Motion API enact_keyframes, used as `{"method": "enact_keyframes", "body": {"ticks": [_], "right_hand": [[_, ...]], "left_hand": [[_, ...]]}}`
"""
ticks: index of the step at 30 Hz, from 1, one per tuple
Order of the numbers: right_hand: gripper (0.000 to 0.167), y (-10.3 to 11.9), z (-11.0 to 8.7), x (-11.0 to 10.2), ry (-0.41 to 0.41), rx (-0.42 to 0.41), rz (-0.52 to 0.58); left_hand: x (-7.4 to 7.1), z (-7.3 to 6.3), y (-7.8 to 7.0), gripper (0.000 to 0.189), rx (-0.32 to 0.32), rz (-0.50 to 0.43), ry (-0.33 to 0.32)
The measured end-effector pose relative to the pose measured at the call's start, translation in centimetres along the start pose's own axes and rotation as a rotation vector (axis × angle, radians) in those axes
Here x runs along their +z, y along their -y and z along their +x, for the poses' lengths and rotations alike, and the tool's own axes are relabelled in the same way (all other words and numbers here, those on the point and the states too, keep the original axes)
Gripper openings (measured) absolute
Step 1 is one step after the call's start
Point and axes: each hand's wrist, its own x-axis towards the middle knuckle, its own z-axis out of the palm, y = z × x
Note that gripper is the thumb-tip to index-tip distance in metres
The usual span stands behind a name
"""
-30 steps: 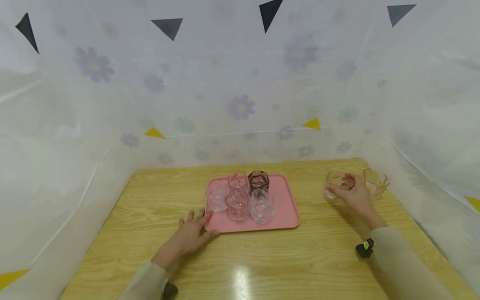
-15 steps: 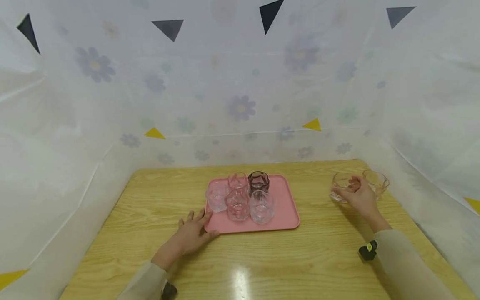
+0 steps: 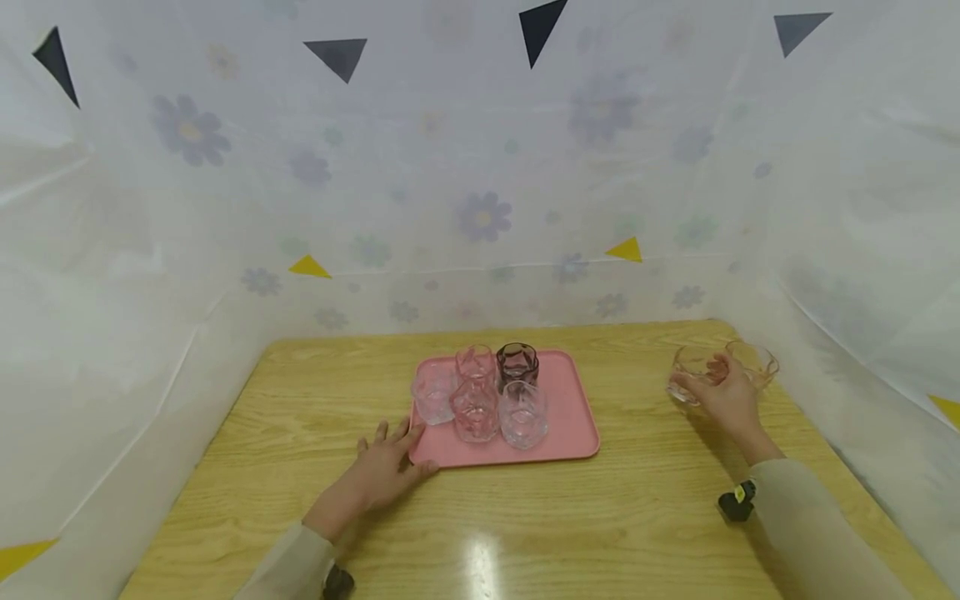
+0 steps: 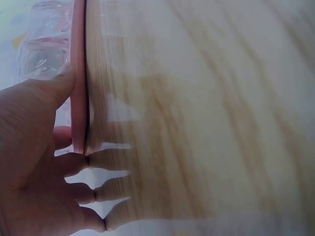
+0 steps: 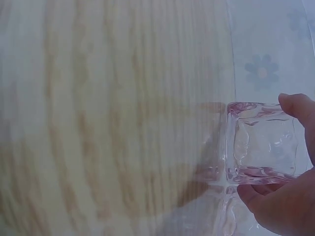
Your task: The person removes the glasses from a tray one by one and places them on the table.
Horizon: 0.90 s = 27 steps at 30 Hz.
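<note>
The wood-grained bench (image 3: pixel 525 517) is enclosed by white, flower-printed sheeting (image 3: pixel 390 183). The near-left corner of the pink tray (image 3: pixel 573 433) is touched by the left hand (image 3: pixel 384 468) — its fingers spread — and five glasses (image 3: pixel 524 417) are carried there, beyond that hand. A pale pink glass (image 3: pixel 682 379) is pinched between thumb and fingers of the right hand (image 3: pixel 731 402); a second glass (image 3: pixel 761 361) is seen just beside it.

We count seven glasses (image 3: pixel 523 417): five on one tray (image 3: pixel 573 417) and two off it. We see one table (image 3: pixel 577 533), one left hand (image 3: pixel 384 471) and one right hand (image 3: pixel 731 403), two sleeves (image 3: pixel 810 521), two black wrist gadgets (image 3: pixel 736 502), four dark triangles (image 3: pixel 540 30) and four yellow triangles (image 3: pixel 627 250).
</note>
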Motion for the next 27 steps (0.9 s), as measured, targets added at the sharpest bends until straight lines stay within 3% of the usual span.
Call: {"method": "enact_keyframes", "body": {"ticks": [11,21,27], "right_hand": [[0.108,-0.6,0.1,-0.2,0.004,0.038,0.005],[0.108,0.1,0.1,-0.3,-0.044,0.029,-0.045],[0.101,0.8,-0.9,-0.6,-0.138,0.004,-0.071]], "left_hand": [[1.0,0.3,1.1,0.085,0.058,-0.028,-0.053],[-0.3,-0.2,-0.4,0.077,-0.004,0.013,0.007],[-0.2,-0.2,-0.3,0.077,-0.013,0.006,0.001]]}}
